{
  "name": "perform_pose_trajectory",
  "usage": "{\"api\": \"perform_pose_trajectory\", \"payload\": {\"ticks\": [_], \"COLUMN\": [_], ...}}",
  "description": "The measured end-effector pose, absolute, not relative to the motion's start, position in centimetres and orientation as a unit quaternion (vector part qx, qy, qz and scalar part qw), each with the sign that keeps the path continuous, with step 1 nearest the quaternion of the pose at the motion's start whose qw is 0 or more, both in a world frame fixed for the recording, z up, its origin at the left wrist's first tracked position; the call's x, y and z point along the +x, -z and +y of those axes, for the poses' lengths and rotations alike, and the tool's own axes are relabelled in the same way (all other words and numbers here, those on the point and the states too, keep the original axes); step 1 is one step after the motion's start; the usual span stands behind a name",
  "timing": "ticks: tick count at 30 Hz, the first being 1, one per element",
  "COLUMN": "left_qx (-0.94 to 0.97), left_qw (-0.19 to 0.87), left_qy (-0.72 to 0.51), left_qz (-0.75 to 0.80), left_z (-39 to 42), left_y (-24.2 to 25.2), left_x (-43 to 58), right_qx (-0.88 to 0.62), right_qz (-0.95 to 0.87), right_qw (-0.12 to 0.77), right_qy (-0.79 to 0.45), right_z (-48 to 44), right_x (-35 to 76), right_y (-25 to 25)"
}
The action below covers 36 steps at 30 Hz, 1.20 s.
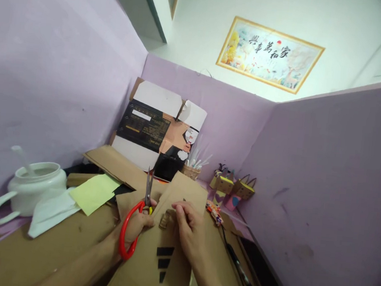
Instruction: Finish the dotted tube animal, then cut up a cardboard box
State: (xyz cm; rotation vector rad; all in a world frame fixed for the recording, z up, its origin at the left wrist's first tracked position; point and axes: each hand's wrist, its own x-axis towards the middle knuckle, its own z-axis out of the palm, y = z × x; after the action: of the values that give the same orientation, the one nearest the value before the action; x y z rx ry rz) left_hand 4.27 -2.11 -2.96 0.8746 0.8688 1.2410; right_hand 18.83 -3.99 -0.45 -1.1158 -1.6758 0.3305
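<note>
My left hand [138, 225] is closed around red-handled scissors [132, 229], whose blades point up and away from me. Its thumb also lies by the left edge of a brown cardboard piece [156, 269] with black slanted bars printed on it. On the cardboard's face is a rough, torn-looking patch [164, 219]. Right beside that patch is my right hand [189, 227], thumb and forefinger pressed together over the cardboard. Whatever lies between those fingertips is too small to make out.
A white pot [36, 187] with a handle stands at left, near yellow-green paper [95, 192]. Behind, an opened printed box [145, 130] leans on the purple wall. Small cardboard bags [223, 183], a basket of white sticks [191, 172] and a black cable [234, 256] are further right.
</note>
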Motion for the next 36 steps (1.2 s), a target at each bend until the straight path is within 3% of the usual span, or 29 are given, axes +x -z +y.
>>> {"api": "perform_pose_trajectory", "payload": {"ticks": [10, 18, 29, 36], "left_qx": [0.448, 0.474, 0.476, 0.495], "left_qw": [0.601, 0.576, 0.557, 0.567], "left_qy": [-0.524, -0.522, -0.530, -0.520], "left_qz": [0.404, 0.414, 0.427, 0.404], "left_z": [-2.1, -2.3, -2.6, -2.8], "left_y": [4.9, 4.6, 3.9, 4.3], "left_x": [4.8, 4.6, 4.9, 5.0], "right_qx": [-0.461, -0.504, -0.384, -0.509], "right_qz": [-0.705, -0.699, -0.776, -0.680], "right_qw": [0.494, 0.473, 0.450, 0.471], "right_qy": [-0.217, -0.182, -0.219, -0.239], "right_z": [-5.0, -5.0, -4.9, -5.0], "right_x": [20.3, 19.8, 21.2, 20.6], "right_y": [2.3, 3.3, 2.6, 2.9]}}
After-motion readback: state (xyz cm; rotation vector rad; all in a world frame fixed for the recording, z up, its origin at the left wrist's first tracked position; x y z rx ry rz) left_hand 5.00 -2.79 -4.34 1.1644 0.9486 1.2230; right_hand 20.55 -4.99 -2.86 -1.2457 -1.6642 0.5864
